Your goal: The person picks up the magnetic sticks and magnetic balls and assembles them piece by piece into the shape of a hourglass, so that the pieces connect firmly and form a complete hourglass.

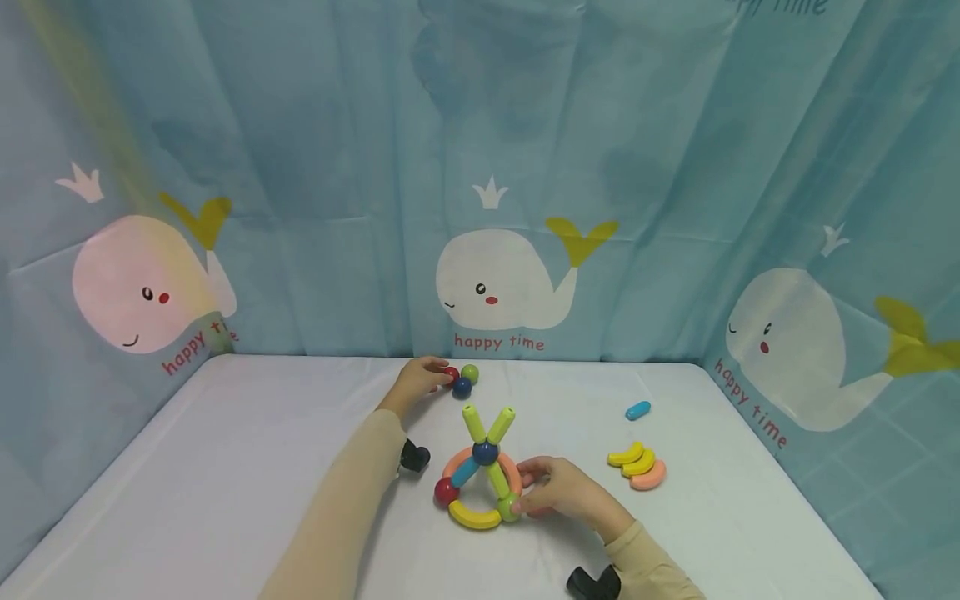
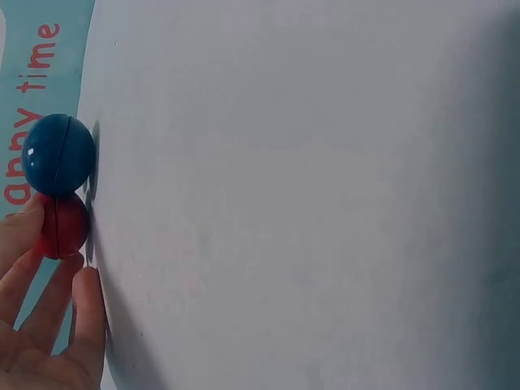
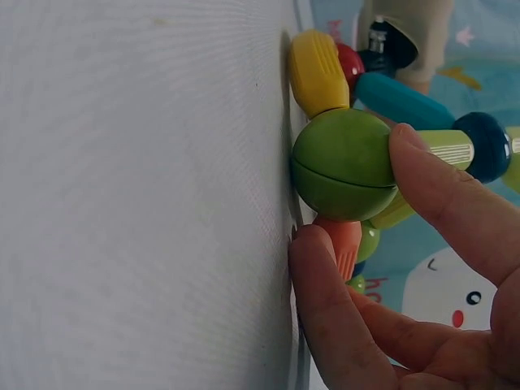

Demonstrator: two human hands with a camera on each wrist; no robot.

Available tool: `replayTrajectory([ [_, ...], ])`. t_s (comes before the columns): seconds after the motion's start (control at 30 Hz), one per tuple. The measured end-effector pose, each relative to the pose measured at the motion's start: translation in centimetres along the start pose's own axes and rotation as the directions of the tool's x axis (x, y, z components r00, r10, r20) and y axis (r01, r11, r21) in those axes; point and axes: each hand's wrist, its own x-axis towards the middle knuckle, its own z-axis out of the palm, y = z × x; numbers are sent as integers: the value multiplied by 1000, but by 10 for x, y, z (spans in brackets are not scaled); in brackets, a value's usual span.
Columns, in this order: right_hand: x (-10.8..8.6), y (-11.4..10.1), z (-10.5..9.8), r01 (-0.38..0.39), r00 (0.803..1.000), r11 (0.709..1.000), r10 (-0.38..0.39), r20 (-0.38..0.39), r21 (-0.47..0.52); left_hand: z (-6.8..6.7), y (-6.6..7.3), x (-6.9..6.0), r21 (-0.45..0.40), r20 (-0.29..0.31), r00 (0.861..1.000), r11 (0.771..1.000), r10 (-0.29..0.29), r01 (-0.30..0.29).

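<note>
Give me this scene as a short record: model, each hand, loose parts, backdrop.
model: on the white table, two green sticks pointing up
left hand: pinches a red ball
beside that: blue ball, loose green ball
right hand: holds the model's lower green ball
loose parts, picture right: blue stick, two yellow curved pieces, one orange curved piece
backdrop: blue curtain, printed whales

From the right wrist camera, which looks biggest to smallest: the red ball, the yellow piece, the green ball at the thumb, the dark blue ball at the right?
Largest to smallest:
1. Green ball
2. Yellow piece
3. Dark blue ball
4. Red ball, partly hidden

Distances differ, so real sizes are unsure.
</note>
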Motion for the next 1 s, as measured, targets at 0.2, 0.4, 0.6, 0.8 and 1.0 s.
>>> replayTrajectory([
  [0.2, -1, -1, 2, 0, 1000, 1000, 0, 2, -16, 1, -3, 0, 21, -15, 1000, 1000, -12, 12],
  [0.4, 0, -1, 5, -4, 1000, 999, 4, -6, -54, -7, -13, -13, 19, -45, 998, 999, -34, 35],
  [0.6, 2, -2, 5, 5, 1000, 999, -5, 5, -45, -26, -21, -26, 4, -63, 998, 1000, 5, -5],
  [0.8, -1, -3, -4, 9, 1000, 998, -8, 16, -54, -41, -20, -50, -48, -76, 997, 998, 27, -31],
  [1.0, -8, -12, -12, 73, 987, 995, -83, -140, -69, -44, -5, -79, -102, -52, 995, 991, 86, -91],
])
